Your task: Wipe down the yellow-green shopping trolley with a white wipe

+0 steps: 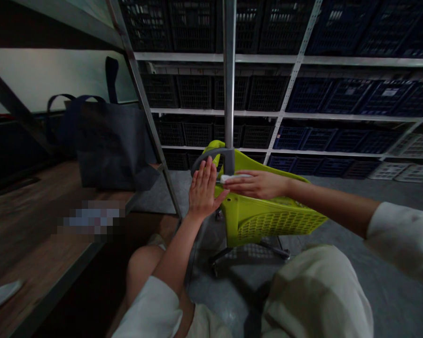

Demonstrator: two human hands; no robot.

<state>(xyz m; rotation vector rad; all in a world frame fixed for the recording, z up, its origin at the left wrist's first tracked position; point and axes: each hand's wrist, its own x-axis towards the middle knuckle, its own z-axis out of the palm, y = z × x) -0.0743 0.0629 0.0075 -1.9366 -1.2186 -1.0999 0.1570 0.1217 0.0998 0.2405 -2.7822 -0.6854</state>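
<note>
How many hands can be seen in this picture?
2. The left hand is by the grey handle; the right hand is in front of the green plastic object, a white item at its fingers. No other shows.

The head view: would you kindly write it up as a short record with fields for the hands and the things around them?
Left hand: open, fingers extended, by the grey handle; contact unclear
Right hand: holding a small white item, exact kind unclear
Basket: yellow-green, on wheels, beneath the right hand
Pole: metal, upright, rising at the basket's near end
Bag: dark, with handles, standing on the table at picture left
Background: shelves of crates
</note>
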